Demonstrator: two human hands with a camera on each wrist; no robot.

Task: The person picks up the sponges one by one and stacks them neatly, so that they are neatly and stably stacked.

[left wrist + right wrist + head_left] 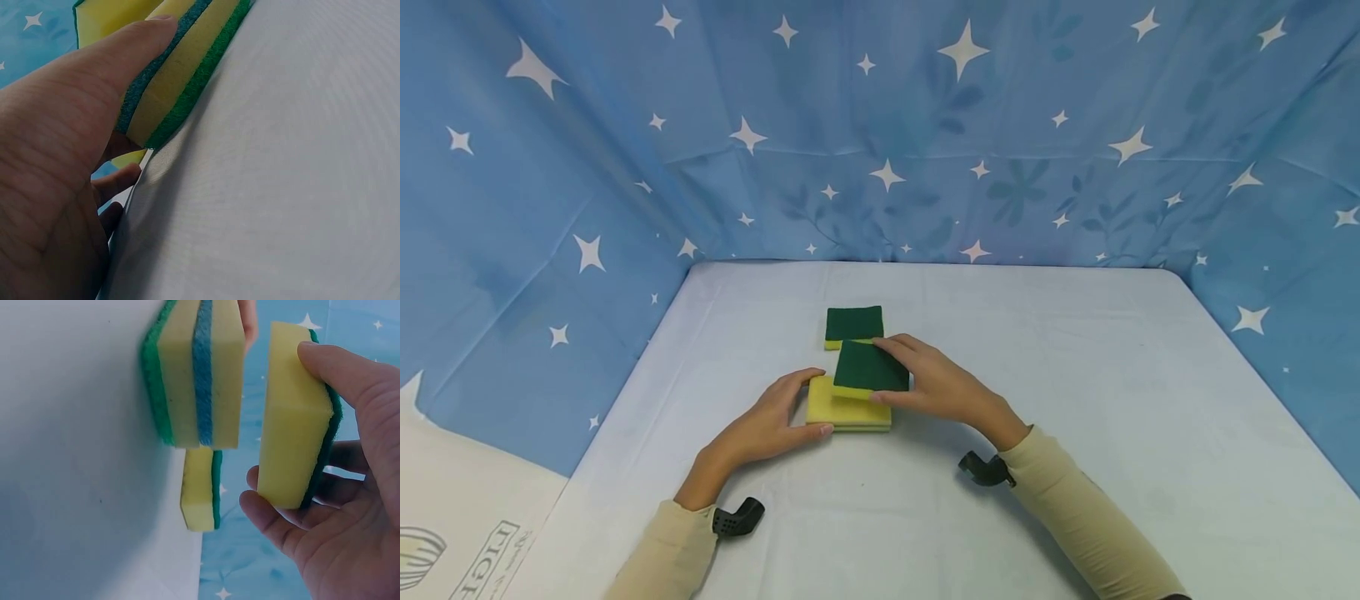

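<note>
Two sponges (823,407) lie stacked on the table, yellow face up. Their layered edge in the right wrist view shows a green scouring layer at the bottom and a blue one between the two foam blocks (176,375). My left hand (775,421) holds this stack from its left side, thumb at the front and fingers behind. Above the stack, my right hand (940,382) pinches another sponge (868,365), dark green side up and yellow side down. A gap separates it from the stack in the right wrist view. Behind lies one more sponge (854,323), green side up.
The table wears a white cloth (1075,375). A blue curtain with white stars (887,125) hangs behind it and at both sides. Printed pale fabric or board (460,517) is at the lower left. Dark wrist cameras (739,518) sit under both sleeves.
</note>
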